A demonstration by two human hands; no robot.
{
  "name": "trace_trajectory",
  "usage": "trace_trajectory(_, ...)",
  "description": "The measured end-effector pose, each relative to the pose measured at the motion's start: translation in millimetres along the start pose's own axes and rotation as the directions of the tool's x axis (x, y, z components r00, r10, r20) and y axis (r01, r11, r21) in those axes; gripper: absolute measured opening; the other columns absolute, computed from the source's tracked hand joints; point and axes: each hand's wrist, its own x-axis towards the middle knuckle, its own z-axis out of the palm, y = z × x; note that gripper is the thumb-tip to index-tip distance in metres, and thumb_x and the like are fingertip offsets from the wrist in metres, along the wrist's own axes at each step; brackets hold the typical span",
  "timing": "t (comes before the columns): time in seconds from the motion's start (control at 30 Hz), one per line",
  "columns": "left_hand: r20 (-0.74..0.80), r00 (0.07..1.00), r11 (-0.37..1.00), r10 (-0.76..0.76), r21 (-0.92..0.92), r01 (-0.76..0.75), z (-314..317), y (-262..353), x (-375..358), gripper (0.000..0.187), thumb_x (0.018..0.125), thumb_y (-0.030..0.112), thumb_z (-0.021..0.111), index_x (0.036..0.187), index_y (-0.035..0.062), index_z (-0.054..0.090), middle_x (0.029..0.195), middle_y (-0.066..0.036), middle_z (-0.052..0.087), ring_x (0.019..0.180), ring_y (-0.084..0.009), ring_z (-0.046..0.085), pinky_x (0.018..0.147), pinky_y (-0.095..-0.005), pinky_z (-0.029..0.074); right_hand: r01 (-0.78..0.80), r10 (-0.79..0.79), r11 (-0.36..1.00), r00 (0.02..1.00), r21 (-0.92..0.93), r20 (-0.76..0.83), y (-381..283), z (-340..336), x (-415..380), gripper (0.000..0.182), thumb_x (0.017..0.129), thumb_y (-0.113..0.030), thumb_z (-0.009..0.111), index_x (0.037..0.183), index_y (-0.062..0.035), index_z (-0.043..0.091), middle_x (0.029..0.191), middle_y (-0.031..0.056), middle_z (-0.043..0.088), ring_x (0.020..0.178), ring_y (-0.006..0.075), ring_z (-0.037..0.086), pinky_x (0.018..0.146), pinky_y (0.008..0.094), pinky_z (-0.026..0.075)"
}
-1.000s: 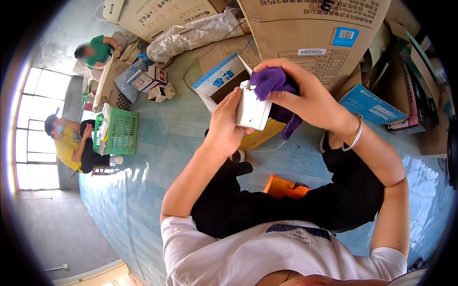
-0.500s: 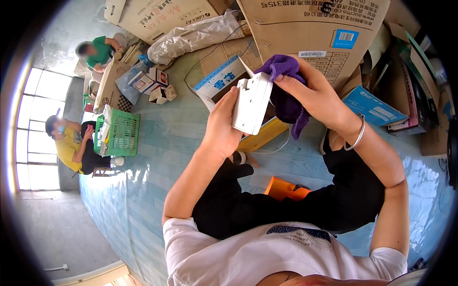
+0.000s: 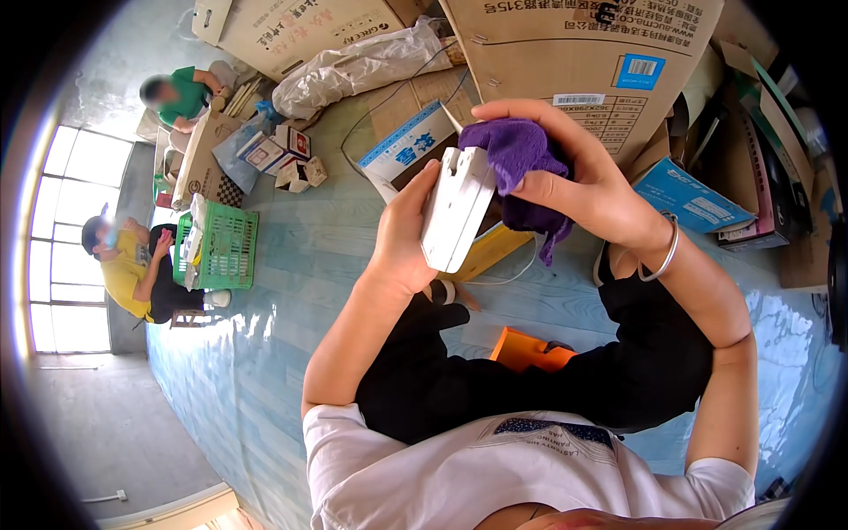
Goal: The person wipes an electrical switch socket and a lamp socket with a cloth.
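Changed since half a second ago: white box [image 3: 455,216], turned so that more of its narrow side shows; purple cloth [image 3: 517,150], drawn further over by the fingers above it.

Left hand [image 3: 406,234]: closed around the white box, thumb along its near left edge, other fingers mostly hidden behind.

Right hand [image 3: 590,181]: curled over the bunched purple cloth, thumb in front, fingers over the top; silver bracelet [image 3: 667,252] at the wrist.

White box: held up between the hands, in front of the body; long axis steep, from upper right to lower left, the slotted end uppermost. Left hand is the nearer, gripping it directly; right hand lies to its right, cloth against the upper right edge.

Black trousers [image 3: 495,393]: legs bent apart beneath the arms.

Orange object [image 3: 519,347]: on the floor between the legs, partly covered.

Yellow piece [image 3: 495,252]: beyond and below the purple cloth, type unclear.

Open carton [image 3: 397,146]: just past the left hand, blue-and-white flap raised.

Large cardboard box [image 3: 530,62]: behind the right hand.

Green basket [image 3: 234,247]: well apart, to the left, beside a person in yellow [image 3: 128,274].

Person in green [image 3: 184,93]: further back.
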Motion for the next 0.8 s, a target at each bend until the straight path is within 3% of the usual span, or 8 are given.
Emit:
trace_trajectory(0.13, -0.025, 0.999, 0.999, -0.038, 0.023, 0.039, 0.4, -2.4, 2.6, 0.031, 0.103, 0.030, 0.038, 0.094, 0.0063, 0.057, 0.057, -0.005, 0.050, 0.042, -0.0165, 0.044, 0.039, -0.0273, 0.030, 0.043, -0.029, 0.988, 0.995, -0.148, 0.094, 0.3, -4.1, -0.2, 0.055, 0.088, -0.024, 0.066, 0.136, -0.0037, 0.047, 0.127, 0.0067, 0.054, 0.119, 0.0165, 0.051, 0.101, 0.0298, 0.040)
trace_trajectory(0.23, -0.032, 0.999, 0.999, -0.040, 0.023, 0.041, -0.3, -3.4, 3.4, 0.034, 0.103, 0.031, 0.038, 0.094, 0.0051, 0.059, 0.058, -0.006, 0.052, 0.041, -0.0168, 0.044, 0.039, -0.0281, 0.030, 0.031, -0.031, 0.999, 0.999, -0.018, 0.027, -0.1, -0.9, -0.5, 0.039, 0.092, -0.016, 0.065, 0.128, -0.0065, 0.054, 0.114, 0.0036, 0.060, 0.105, 0.0110, 0.056, 0.091, 0.0266, 0.048)
trace_trajectory(0.3, -0.028, 0.999, 0.999, -0.029, 0.027, 0.030, -1.0, -3.6, 3.7, 0.035, 0.103, 0.031, 0.038, 0.095, 0.0045, 0.059, 0.058, -0.007, 0.053, 0.041, -0.0169, 0.044, 0.039, -0.0285, 0.029, -0.266, 0.284, 0.898, 0.959, 0.352, -0.001, -5.1, -1.4, 0.3, 0.033, 0.096, -0.021, 0.060, 0.126, -0.0061, 0.056, 0.108, 0.0013, 0.063, 0.100, 0.0079, 0.058, 0.088, 0.0240, 0.048)
trace_trajectory(0.47, -0.044, 0.999, 1.000, -0.030, 0.008, 0.030, -3.2, -4.0, 6.0, 0.036, 0.103, 0.031, 0.039, 0.102, 0.0019, 0.061, 0.072, -0.009, 0.062, 0.044, -0.0174, 0.050, 0.040, -0.0273, 0.034, -0.215, 0.223, 0.963, 0.974, 0.164, -0.029, 4.1, -2.1, 1.4, 0.027, 0.098, -0.019, 0.055, 0.121, -0.0052, 0.059, 0.106, 0.0010, 0.064, 0.096, 0.0068, 0.058, 0.087, 0.0224, 0.048)
trace_trajectory(0.53, -0.047, 0.999, 1.000, -0.019, 0.012, 0.020, -6.8, -4.9, 8.0, 0.036, 0.103, 0.031, 0.040, 0.103, 0.0017, 0.061, 0.076, -0.009, 0.063, 0.044, -0.0174, 0.051, 0.040, -0.0271, 0.034, -0.106, 0.106, 0.994, 0.984, 0.008, -0.144, 4.7, -0.5, 3.5, 0.023, 0.095, -0.010, 0.055, 0.116, -0.0045, 0.061, 0.106, 0.0016, 0.063, 0.097, 0.0084, 0.058, 0.086, 0.0227, 0.047)
trace_trajectory(0.7, 0.030, 1.000, 0.998, -0.003, -0.062, 0.004, -8.0, -3.6, 6.7, 0.037, 0.103, 0.031, 0.040, 0.107, 0.0014, 0.060, 0.082, -0.010, 0.066, 0.049, -0.0181, 0.058, 0.042, -0.0274, 0.043, -0.137, 0.125, 0.986, 0.985, -0.095, -0.117, 1.6, -13.0, -0.5, 0.025, 0.089, -0.001, 0.052, 0.111, -0.0040, 0.063, 0.106, 0.0024, 0.062, 0.099, 0.0096, 0.057, 0.087, 0.0229, 0.046)
trace_trajectory(0.77, -0.030, 0.998, 0.995, -0.051, -0.085, 0.048, -3.6, -1.6, 5.0, 0.036, 0.103, 0.031, 0.041, 0.113, 0.0014, 0.058, 0.092, -0.012, 0.068, 0.064, -0.0201, 0.067, 0.056, -0.0300, 0.055, -0.140, 0.128, 0.982, 0.986, -0.125, -0.104, -3.2, -11.5, 1.6, 0.027, 0.088, 0.002, 0.050, 0.111, -0.0042, 0.063, 0.110, 0.0027, 0.062, 0.101, 0.0099, 0.056, 0.090, 0.0236, 0.045)
trace_trajectory(0.8, 0.034, 0.999, 0.991, -0.033, -0.131, 0.038, -9.0, -4.6, 10.2, 0.035, 0.103, 0.029, 0.041, 0.116, 0.0014, 0.056, 0.097, -0.012, 0.067, 0.073, -0.0206, 0.068, 0.065, -0.0310, 0.057, -0.156, 0.151, 0.986, 0.985, -0.056, -0.087, -8.9, -7.9, 1.8, 0.031, 0.088, 0.002, 0.048, 0.115, -0.0038, 0.061, 0.113, 0.0030, 0.061, 0.103, 0.0105, 0.056, 0.092, 0.0242, 0.044)
